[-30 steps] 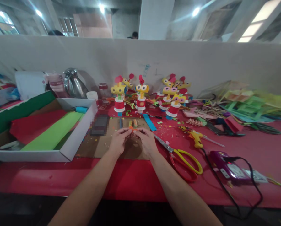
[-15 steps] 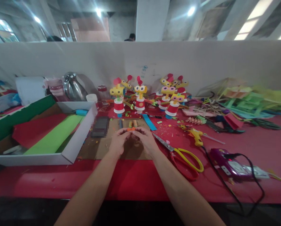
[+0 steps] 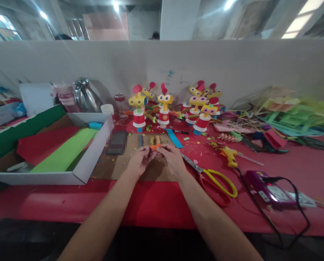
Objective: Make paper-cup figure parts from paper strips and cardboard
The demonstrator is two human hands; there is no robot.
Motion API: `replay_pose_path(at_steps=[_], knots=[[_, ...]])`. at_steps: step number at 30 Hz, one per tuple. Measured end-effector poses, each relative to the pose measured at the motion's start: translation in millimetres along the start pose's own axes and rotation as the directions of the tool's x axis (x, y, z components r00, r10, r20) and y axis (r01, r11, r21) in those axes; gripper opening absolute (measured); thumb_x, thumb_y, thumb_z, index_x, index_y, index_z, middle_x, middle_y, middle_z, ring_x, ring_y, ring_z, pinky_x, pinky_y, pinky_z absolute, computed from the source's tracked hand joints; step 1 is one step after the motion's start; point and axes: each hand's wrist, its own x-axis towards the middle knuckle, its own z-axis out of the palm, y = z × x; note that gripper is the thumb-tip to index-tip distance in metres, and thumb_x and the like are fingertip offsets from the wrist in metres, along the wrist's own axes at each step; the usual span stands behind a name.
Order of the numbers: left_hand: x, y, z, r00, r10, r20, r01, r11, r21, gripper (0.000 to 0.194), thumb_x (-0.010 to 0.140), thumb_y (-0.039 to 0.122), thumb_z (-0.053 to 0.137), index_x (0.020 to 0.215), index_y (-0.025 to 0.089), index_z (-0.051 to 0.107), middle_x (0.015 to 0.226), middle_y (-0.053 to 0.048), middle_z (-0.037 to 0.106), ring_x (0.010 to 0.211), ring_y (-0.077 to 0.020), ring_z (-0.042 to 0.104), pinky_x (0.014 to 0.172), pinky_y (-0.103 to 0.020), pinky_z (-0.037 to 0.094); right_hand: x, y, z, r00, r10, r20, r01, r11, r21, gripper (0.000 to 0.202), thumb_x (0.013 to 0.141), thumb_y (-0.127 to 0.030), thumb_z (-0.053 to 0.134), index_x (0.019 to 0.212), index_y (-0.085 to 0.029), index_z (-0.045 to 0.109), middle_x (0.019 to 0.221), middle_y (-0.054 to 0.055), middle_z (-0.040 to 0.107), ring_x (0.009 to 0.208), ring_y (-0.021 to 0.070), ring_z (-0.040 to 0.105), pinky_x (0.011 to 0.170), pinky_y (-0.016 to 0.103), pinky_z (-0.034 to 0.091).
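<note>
A small orange paper piece point(image 3: 154, 147) is pinched between my two hands above the brown cardboard mat point(image 3: 115, 168). My left hand point(image 3: 140, 159) has its fingers closed on the left side of the piece. From the right, my right hand point(image 3: 170, 156) grips it with thumb and fingers. Just beyond my fingertips lie short folded paper strips point(image 3: 157, 139) in yellow-green and orange. A dark pen-like stick point(image 3: 140, 140) rests on the mat behind my left hand. Large scissors point(image 3: 205, 173) with yellow and red handles lie beside my right hand.
Several paper-cup robot figures point(image 3: 164, 116) stand along the back. A box of coloured paper point(image 3: 88, 170) is at left. To the right are a yellow glue gun point(image 3: 229, 156), a purple power box point(image 3: 267, 188) with a black cord, and a blue paper strip point(image 3: 174, 138).
Both hands stay together, and the orange piece now shows more between my fingertips, its shape looking turned. The whole view has shifted slightly.
</note>
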Motion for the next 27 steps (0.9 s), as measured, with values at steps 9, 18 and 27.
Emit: replay_pose_path(at_steps=[9, 18, 27], knots=[[-0.7, -2.4, -2.3, 0.999, 0.009, 0.050, -0.010, 1.000, 0.023, 0.012, 0.065, 0.003, 0.077, 0.072, 0.010, 0.071, 0.073, -0.004, 0.071, 0.067, -0.0103, 0.067, 0.076, -0.023, 0.055, -0.8, -1.6, -1.2, 1.000, 0.021, 0.002, -0.021, 1.000, -0.020, 0.021, 0.057, -0.034, 0.079, 0.069, -0.019, 0.071, 0.061, -0.002, 0.064, 0.056, 0.0101, 0.053, 0.060, 0.026, 0.044], [-2.3, -1.7, -1.5, 0.995, 0.075, 0.070, -0.078, 0.996, 0.043, 0.022, 0.057, 0.012, 0.084, 0.075, 0.010, 0.071, 0.076, -0.007, 0.073, 0.071, -0.0136, 0.068, 0.082, -0.029, 0.053, 0.8, 1.0, -2.4, 1.000, -0.021, 0.001, 0.021, 0.997, -0.076, 0.019, 0.060, -0.032, 0.077, 0.076, -0.021, 0.075, 0.070, 0.000, 0.070, 0.062, 0.0127, 0.057, 0.067, 0.029, 0.047], [-2.8, -4.7, 5.2, 0.977, 0.214, -0.025, -0.214, 0.977, 0.012, 0.026, 0.053, 0.018, 0.085, 0.074, 0.012, 0.069, 0.072, -0.002, 0.071, 0.069, -0.0111, 0.065, 0.081, -0.029, 0.050, -3.0, 4.4, 2.1, 0.998, -0.066, 0.017, 0.067, 0.995, -0.074, 0.032, 0.064, -0.032, 0.077, 0.094, -0.022, 0.076, 0.094, 0.003, 0.075, 0.087, 0.0190, 0.065, 0.085, 0.035, 0.049]])
